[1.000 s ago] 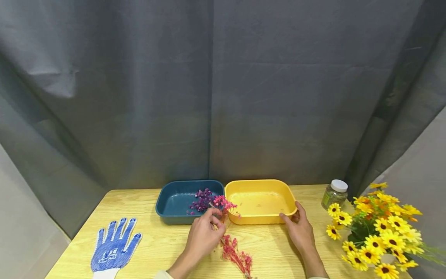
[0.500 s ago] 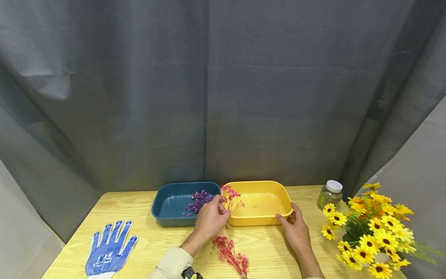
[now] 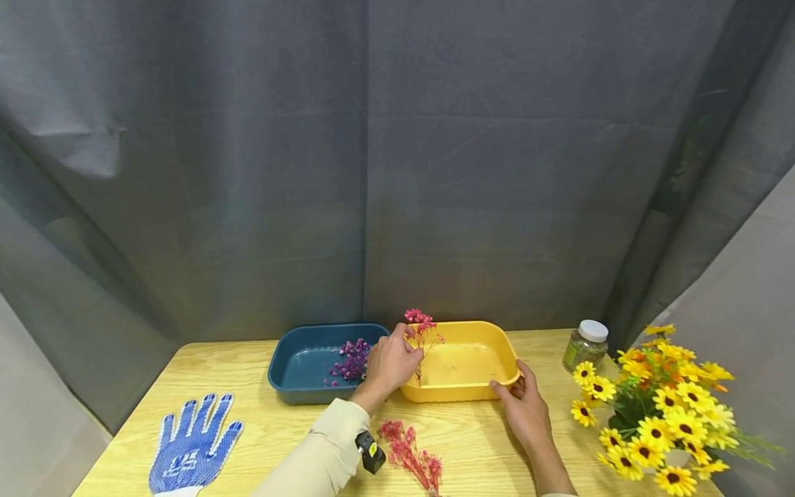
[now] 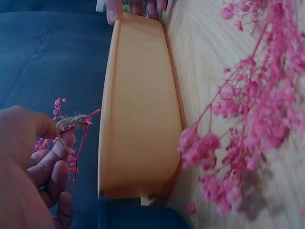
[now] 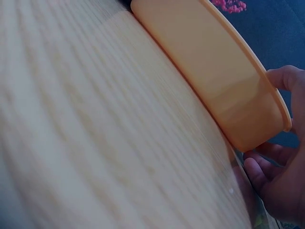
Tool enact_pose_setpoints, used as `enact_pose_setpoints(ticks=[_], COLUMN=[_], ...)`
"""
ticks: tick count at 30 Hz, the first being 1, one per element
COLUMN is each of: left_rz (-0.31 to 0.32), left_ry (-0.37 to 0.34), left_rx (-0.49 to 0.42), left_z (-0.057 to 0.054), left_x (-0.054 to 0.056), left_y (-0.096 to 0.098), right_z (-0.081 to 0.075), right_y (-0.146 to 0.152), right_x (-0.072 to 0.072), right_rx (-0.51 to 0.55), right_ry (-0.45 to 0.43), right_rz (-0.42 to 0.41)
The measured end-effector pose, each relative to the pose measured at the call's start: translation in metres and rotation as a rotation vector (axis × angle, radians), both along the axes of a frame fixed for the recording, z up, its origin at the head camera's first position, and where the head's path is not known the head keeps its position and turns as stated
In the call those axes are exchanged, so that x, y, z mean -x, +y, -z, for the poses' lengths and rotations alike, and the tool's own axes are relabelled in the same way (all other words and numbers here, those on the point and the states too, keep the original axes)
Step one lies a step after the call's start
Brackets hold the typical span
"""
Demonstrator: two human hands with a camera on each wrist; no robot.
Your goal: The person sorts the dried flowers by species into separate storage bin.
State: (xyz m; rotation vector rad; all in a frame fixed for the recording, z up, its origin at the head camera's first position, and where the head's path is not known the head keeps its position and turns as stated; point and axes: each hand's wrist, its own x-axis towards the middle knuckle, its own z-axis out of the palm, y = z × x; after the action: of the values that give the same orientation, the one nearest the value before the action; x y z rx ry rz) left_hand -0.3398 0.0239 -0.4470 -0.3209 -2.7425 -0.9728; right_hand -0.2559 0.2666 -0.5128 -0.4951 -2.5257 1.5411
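Note:
My left hand (image 3: 394,359) pinches a sprig of pink dried flowers (image 3: 420,317) between thumb and fingers, over the left end of the yellow tray (image 3: 447,393). In the left wrist view, twine (image 4: 74,121) is wrapped round the sprig's stem. My right hand (image 3: 526,411) grips the tray's front right corner; the right wrist view shows the thumb (image 5: 285,77) at the rim and the fingers lower against the side. A second pink dried flower bunch (image 3: 410,452) lies on the table in front. Purple dried flowers (image 3: 352,357) lie in the dark blue tray (image 3: 304,396), left of the yellow one.
On the wooden table (image 3: 273,442), a blue and white glove (image 3: 192,449) lies at the left. A white-lidded jar (image 3: 586,348) and a pot of yellow artificial flowers (image 3: 673,414) stand at the right. A grey curtain (image 3: 366,172) hangs behind.
My left hand has moved right and forward with the pink sprig, from between the trays to over the yellow tray. The right hand keeps its grip on the corner.

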Motion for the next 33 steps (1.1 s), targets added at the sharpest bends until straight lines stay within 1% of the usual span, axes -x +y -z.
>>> enact_pose_setpoints(ticks=[3, 6, 9, 13, 16, 19, 24, 27, 33], left_rz=[-0.013, -0.015, -0.006, 0.030, 0.067, 0.103, 0.143, 0.164, 0.182], left_ry=[0.008, 0.012, 0.024, 0.053, 0.083, 0.103, 0.099, 0.088, 0.088], left_rx=[0.009, 0.022, 0.028, 0.008, -0.016, -0.051, -0.112, -0.131, -0.143], left_z=[0.002, 0.008, 0.013, 0.016, 0.015, 0.014, 0.011, 0.011, 0.015], left_x=[0.005, 0.006, 0.005, 0.000, -0.006, -0.015, -0.032, -0.042, -0.059], left_y=[0.006, 0.006, 0.003, -0.002, -0.005, -0.009, -0.015, -0.018, -0.020], right_z=[-0.001, 0.001, 0.002, 0.002, 0.001, 0.000, 0.000, 0.000, 0.000], right_y=[0.001, -0.001, -0.003, -0.003, -0.001, 0.000, 0.000, 0.000, 0.001], right_x=[0.000, 0.000, 0.000, 0.000, 0.000, 0.000, 0.000, 0.000, 0.001], right_rx=[-0.009, -0.008, 0.001, 0.001, 0.001, 0.004, 0.007, 0.008, 0.014], right_ry=[0.003, -0.003, -0.011, -0.004, 0.009, 0.010, -0.002, -0.002, 0.002], right_rz=[0.001, 0.003, 0.000, -0.008, -0.014, -0.015, -0.010, -0.007, -0.010])
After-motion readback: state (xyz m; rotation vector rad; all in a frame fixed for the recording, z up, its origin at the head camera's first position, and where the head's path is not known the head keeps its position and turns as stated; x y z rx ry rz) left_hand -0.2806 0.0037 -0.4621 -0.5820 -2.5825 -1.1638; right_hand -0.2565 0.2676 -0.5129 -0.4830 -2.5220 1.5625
